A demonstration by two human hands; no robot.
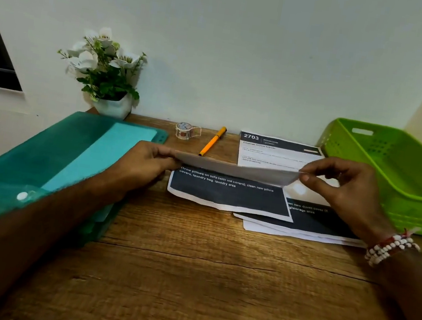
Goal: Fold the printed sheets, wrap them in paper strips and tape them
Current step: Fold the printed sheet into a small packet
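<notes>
Head view: half-folded printed sheet (231, 193), white back, dark panel

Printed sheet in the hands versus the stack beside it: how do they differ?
The held sheet has its top edge pinched up by the left hand and right hand; the stack lies flat. The held sheet shows its white back; the stack shows a 2703 header. Both have dark printed bands.

Green basket (420, 216), teal folder (26, 159), orange pen (213, 141), navy sheet (229, 194) w/ white txt
</notes>
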